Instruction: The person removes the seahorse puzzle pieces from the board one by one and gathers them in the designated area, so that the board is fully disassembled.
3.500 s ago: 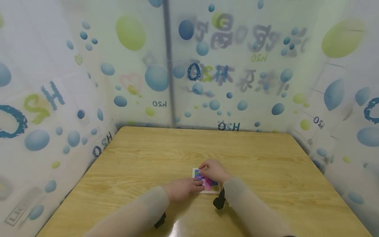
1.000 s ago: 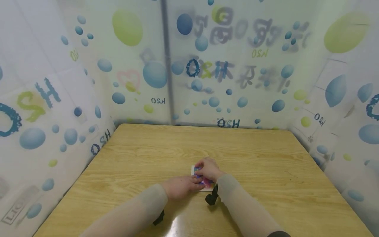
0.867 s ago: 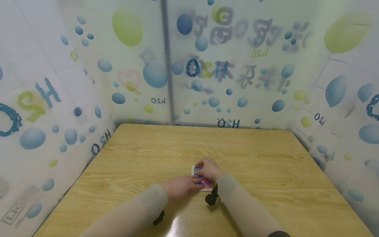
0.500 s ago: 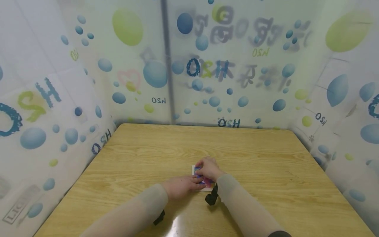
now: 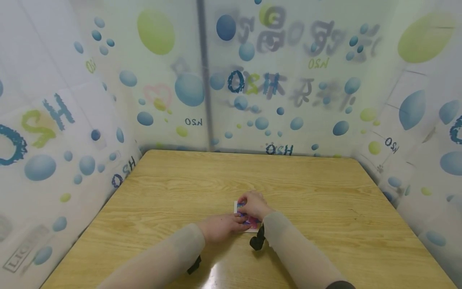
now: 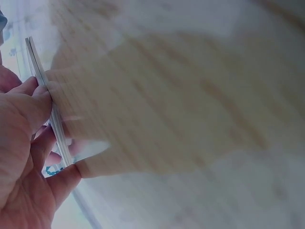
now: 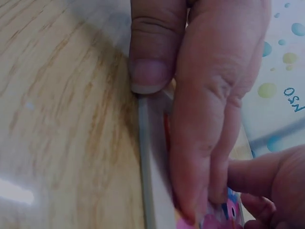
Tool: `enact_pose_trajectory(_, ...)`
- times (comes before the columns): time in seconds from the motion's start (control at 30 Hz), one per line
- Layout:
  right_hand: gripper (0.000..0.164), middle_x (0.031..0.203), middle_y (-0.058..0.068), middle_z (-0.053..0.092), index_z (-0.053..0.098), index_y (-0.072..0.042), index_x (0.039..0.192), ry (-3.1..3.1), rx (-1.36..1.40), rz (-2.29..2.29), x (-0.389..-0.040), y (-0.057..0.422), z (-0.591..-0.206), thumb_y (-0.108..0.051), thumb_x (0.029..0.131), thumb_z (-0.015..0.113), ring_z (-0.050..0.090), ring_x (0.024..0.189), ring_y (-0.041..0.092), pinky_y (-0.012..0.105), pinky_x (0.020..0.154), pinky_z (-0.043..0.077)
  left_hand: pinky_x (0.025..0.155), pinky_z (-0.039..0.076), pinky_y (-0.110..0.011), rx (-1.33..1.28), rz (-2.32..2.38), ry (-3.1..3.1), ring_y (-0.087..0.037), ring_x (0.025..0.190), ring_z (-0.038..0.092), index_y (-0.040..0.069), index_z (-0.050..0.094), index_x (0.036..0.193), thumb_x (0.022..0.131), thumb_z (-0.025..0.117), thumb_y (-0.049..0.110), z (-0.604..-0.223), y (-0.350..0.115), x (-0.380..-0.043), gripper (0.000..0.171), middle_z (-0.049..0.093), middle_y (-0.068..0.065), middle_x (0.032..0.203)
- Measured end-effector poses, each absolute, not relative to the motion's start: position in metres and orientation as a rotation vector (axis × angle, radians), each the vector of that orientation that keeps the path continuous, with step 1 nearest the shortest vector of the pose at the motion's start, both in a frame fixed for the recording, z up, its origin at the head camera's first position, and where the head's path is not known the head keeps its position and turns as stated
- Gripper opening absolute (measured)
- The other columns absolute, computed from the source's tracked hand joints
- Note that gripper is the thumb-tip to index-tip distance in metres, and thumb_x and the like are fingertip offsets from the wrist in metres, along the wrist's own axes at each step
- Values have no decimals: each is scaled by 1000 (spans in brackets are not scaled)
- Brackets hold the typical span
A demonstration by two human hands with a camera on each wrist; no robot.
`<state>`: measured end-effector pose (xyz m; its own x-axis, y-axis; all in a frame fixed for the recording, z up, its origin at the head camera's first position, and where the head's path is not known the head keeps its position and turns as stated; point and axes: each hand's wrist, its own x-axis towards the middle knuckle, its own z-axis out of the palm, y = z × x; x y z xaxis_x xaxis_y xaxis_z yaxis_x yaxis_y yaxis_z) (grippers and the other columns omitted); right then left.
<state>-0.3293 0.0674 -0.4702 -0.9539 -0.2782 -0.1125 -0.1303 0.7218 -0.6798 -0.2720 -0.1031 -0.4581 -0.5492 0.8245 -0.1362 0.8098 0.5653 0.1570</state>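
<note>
A small white-bordered picture board [image 5: 254, 226] with a pink and blue picture lies on the wooden table. My left hand [image 5: 220, 228] reaches in from the left, its extended fingers resting on the picture. In the left wrist view, fingertips touch the thin, layered edge of the board [image 6: 56, 126]. Over the upper part of the picture, my right hand [image 5: 254, 205] is bent downward and hides much of it. The right wrist view has one digit at the pale border [image 7: 155, 176] and other fingertips on the picture; I cannot tell whether they pinch anything.
The wooden table [image 5: 173, 180] has rounded far corners. Pale curtains [image 5: 288, 80] printed with blue and green spots enclose it on the back and both sides. Black wrist mounts [image 5: 257, 241] hang under both sleeves, low over the tabletop.
Compared with 3.5 seconds ago, my right hand sits slightly further left and covers more of the picture. Over the last second both hands stay almost still.
</note>
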Motion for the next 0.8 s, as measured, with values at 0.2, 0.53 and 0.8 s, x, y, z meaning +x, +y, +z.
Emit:
enact_pose_trajectory(0.2,17,90,-2,59,68,-16,96,2699,-342,-1056,-328,66,-470,-18,82,77,51,90,21,44,82,41,112,31,-32,1398,93,2612,-20,139,34,19,46,144,102,39,11,-458,-103,-272,43,39,-5,150)
enact_pose_trajectory(0.53,16,97,1,63,72,-11,97,2683,-368,-1117,-328,69,-474,-16,82,77,57,85,16,34,80,51,113,29,-33,1361,141,2589,-21,140,31,19,45,145,103,38,10,-456,-104,-271,43,34,-6,152)
enact_pose_trajectory(0.8,20,101,3,57,69,-13,97,2680,-355,-1031,-331,68,-469,-15,80,78,52,92,20,40,83,47,112,31,-32,1439,95,2600,-21,139,33,18,46,144,103,39,11,-458,-105,-271,43,37,-6,152)
